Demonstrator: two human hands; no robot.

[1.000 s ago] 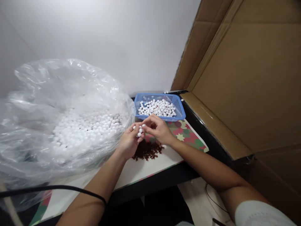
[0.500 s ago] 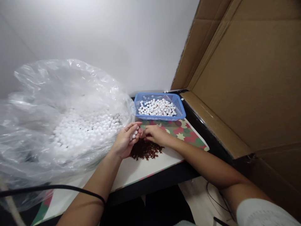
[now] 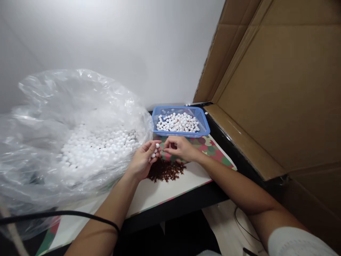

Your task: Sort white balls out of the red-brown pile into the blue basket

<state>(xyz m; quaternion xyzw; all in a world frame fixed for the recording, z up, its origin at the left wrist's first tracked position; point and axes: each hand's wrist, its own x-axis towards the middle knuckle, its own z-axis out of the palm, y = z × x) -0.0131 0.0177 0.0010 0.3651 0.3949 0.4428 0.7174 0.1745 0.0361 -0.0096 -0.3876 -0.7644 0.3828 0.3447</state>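
My left hand (image 3: 144, 160) is cupped palm-up over the table and holds a few small white balls (image 3: 154, 152) in its curled fingers. My right hand (image 3: 179, 148) hovers just right of it, fingers pinched together near the balls; what the pinch holds is too small to make out. Both hands hang above a pile of small dark red bits (image 3: 166, 170) on the white table. A blue plastic basket (image 3: 202, 122) with several white balls stands just beyond the hands.
A big clear plastic bag (image 3: 66, 117) full of white balls fills the left of the table. A large open cardboard box (image 3: 279, 99) stands at the right. A star-patterned mat (image 3: 213, 151) lies under the basket. A black cable (image 3: 53, 214) crosses the lower left.
My right hand dropped toward the red pile, then rose again to beside the left hand. The left hand has curled tighter around fewer visible balls.
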